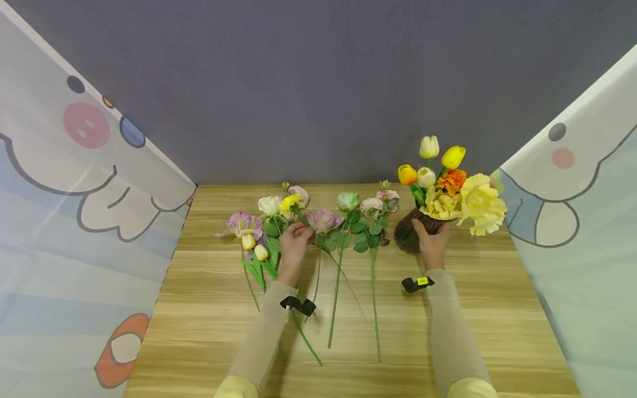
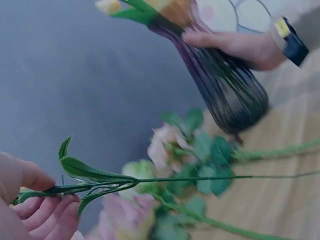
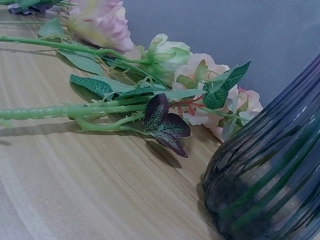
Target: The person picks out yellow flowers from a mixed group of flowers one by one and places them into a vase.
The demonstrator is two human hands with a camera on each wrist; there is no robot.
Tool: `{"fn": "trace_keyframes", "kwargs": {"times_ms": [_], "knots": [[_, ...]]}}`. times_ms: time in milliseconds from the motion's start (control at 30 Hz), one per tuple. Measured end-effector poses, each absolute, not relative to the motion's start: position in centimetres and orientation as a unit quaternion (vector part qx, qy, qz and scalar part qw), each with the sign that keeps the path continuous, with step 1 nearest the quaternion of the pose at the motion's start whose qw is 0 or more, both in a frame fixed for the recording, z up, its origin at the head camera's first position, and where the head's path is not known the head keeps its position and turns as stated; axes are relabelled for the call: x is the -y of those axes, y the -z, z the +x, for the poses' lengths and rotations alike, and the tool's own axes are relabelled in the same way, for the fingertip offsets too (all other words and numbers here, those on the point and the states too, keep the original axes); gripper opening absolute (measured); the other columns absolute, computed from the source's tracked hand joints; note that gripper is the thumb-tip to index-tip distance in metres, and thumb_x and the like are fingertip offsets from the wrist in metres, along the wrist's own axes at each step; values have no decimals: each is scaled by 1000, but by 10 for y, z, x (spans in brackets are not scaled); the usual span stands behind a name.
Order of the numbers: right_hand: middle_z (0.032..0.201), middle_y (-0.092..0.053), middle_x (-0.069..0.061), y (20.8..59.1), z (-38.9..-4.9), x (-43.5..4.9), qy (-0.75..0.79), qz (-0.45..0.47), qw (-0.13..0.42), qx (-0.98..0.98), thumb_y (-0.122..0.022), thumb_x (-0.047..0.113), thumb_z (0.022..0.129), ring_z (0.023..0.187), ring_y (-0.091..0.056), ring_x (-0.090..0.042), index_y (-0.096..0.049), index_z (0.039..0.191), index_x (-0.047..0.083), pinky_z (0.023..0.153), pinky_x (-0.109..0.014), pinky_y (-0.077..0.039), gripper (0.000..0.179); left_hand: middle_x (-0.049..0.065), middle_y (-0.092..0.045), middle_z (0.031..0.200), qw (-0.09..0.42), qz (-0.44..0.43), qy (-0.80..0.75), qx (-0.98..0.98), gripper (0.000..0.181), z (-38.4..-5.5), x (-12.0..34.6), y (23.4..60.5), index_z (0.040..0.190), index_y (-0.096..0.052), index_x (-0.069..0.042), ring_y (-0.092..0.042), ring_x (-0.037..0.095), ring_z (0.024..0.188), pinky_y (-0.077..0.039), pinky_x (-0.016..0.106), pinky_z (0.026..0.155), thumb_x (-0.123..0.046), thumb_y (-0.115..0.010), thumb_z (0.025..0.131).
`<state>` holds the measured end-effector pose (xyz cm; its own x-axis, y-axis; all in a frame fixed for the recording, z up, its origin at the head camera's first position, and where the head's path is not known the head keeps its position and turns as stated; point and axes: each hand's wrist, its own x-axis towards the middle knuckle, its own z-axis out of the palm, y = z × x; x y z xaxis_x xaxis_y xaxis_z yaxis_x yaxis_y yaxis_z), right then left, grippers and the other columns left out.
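Note:
My left hand [image 1: 294, 246] pinches the green stem of a yellow flower [image 1: 290, 204]; in the left wrist view the stem [image 2: 195, 178] with its slim leaves [image 2: 95, 171] runs out past the fingers, above the other blooms. The thumb and fingers of my right hand [image 1: 434, 239] grip the ribbed, dark see-through vase [image 1: 407, 232] near its rim. The vase leans, with its base by the tabletop. It carries yellow and white tulips [image 1: 453, 157], an orange flower [image 1: 452, 181] and large ruffled yellow blooms [image 1: 481, 204]. Stems show through its wall [image 3: 270, 185].
On the wooden table [image 1: 214, 342], a pale green rose [image 1: 348, 201], pink roses [image 1: 371, 207] and a mauve flower [image 1: 323, 220] lie between my hands. Farther left are another mauve flower [image 1: 244, 225], a white bloom [image 1: 269, 205] and pale tulips [image 1: 261, 252]. A grey wall [image 1: 318, 99] stands behind.

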<state>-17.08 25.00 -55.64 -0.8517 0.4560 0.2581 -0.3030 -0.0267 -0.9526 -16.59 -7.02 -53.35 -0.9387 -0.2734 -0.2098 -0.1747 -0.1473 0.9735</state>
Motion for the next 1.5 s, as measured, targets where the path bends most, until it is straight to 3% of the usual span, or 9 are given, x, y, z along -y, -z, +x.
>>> {"fn": "trace_keyframes", "kwargs": {"times_ms": [133,333,633,1033,1200,1500], "knots": [[118,-65,9,557,-172,-250,-716,-63,264,643,-78,3,88,111,-60,-8,-60,135,9,96,-20,-47,51,8,-68,93,57,159,757,631,31,-175,70,516,124,-60,13,-71,16,72,-63,43,81,1,-68,96],[117,-65,9,557,-172,-250,-720,-52,265,640,-78,3,88,109,-60,-8,-60,133,12,96,-20,-47,49,5,-66,88,108,133,798,578,17,-187,69,491,113,-60,8,-69,15,69,-63,30,73,3,-66,97],[126,-64,8,559,-172,-251,-718,-35,277,637,-79,4,87,119,-58,-10,-57,141,8,105,-22,-44,58,7,-64,84,157,87,847,501,10,-202,66,450,100,-56,-4,-71,18,71,-63,31,75,-3,-66,100],[128,-63,6,561,-173,-250,-728,-35,275,627,-79,2,87,122,-57,-11,-55,143,6,107,-23,-43,60,11,-61,90,233,45,873,427,10,-215,48,413,97,-56,-6,-70,17,73,-62,31,76,-2,-64,100],[133,-59,7,560,-173,-249,-740,-60,256,620,-76,-1,88,128,-53,-10,-51,146,10,109,-21,-41,64,16,-61,93,246,49,875,415,10,-215,47,406,97,-56,-6,-70,18,74,-62,33,78,-3,-65,100],[137,-57,4,562,-173,-252,-742,-65,252,618,-75,-3,88,133,-50,-14,-48,148,10,112,-24,-39,67,10,-60,91,252,42,875,412,10,-214,46,402,96,-55,-6,-70,18,73,-62,32,78,-2,-64,100]]}}
